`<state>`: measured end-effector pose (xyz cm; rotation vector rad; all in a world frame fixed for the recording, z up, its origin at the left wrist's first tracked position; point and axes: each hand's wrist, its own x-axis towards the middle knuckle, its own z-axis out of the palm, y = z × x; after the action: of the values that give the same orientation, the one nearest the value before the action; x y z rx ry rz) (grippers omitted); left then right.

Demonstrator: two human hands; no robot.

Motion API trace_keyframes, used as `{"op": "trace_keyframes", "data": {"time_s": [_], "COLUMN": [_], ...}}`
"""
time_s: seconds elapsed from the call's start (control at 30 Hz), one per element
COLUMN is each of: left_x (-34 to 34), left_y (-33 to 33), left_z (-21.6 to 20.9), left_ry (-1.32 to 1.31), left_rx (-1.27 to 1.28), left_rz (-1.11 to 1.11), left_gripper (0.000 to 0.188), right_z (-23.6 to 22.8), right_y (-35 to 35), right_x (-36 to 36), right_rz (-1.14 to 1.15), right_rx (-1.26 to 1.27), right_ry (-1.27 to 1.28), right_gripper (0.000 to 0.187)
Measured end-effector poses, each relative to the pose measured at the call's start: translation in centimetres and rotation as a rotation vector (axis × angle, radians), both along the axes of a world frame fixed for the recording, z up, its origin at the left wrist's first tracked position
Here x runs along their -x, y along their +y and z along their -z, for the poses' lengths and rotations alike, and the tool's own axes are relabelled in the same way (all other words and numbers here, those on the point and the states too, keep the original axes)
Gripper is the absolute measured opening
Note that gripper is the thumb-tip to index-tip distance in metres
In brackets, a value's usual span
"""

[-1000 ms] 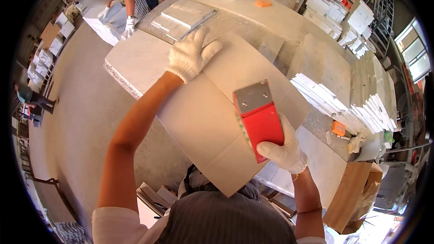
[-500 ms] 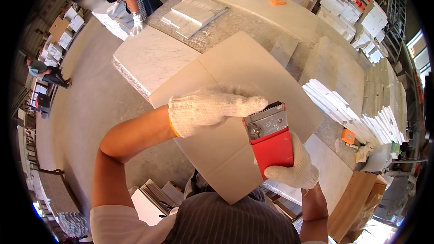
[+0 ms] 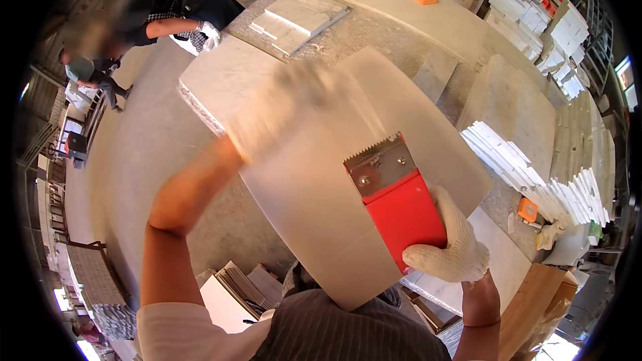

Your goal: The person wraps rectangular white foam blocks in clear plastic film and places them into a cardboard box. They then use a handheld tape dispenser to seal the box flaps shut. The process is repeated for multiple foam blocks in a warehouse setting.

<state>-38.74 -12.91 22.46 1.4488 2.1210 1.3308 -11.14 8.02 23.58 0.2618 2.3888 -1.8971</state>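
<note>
A red tape dispenser point(image 3: 404, 217) with a serrated metal edge is gripped in my white-gloved right hand point(image 3: 456, 246), its teeth pointing up and away from me. Beneath it lies a large plain cardboard sheet point(image 3: 314, 227), creased across and slanting from my lap onto the worktop. My gloved left hand point(image 3: 287, 107) is over the far left part of this sheet, so smeared by motion that its fingers cannot be made out. Any tape near that hand is too blurred to tell.
Under the cardboard is a pale stone slab point(image 3: 231, 70). Thin stone tiles point(image 3: 301, 17) lie farther back, and more tiles point(image 3: 568, 190) stand in rows at right. An open cardboard box point(image 3: 535, 307) sits at lower right. A co-worker's gloved hand point(image 3: 210, 35) touches the far left slab edge.
My left hand has swung away from the dispenser's teeth, up and to the left across the cardboard. The dispenser in my right hand has tilted a little to the left.
</note>
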Motion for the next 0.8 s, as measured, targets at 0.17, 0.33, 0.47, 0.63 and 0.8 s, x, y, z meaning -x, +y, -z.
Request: {"op": "trace_keyframes", "data": {"time_s": [0.17, 0.33, 0.47, 0.63, 0.8], "left_x": [11.3, 13.2, 12.2, 10.9, 8.6], "left_y": [-0.2, -1.7, -1.5, -0.2, -0.6], "left_z": [-0.7, 4.5, 6.8, 10.5, 11.4], "left_ry": [-0.568, -0.682, -0.651, -0.467, -0.29], "left_rx": [0.111, 0.24, 0.244, 0.518, 0.683], "left_rz": [-0.528, -0.447, -0.573, -0.306, 0.132], "left_gripper": [0.022, 0.016, 0.017, 0.026, 0.043], "right_z": [-0.7, -2.1, -2.3, -2.5, -2.1], "right_y": [-1.2, -2.0, -2.0, -2.4, -1.8], "right_x": [2.2, 4.0, 5.0, 5.3, 4.9], "right_rz": [0.067, 0.048, 0.016, 0.074, 0.056], "right_rx": [0.094, 0.013, -0.004, 0.048, 0.061], "right_ry": [-0.027, -0.123, -0.204, -0.197, -0.261], "right_gripper": [0.055, 0.051, 0.047, 0.047, 0.065]}}
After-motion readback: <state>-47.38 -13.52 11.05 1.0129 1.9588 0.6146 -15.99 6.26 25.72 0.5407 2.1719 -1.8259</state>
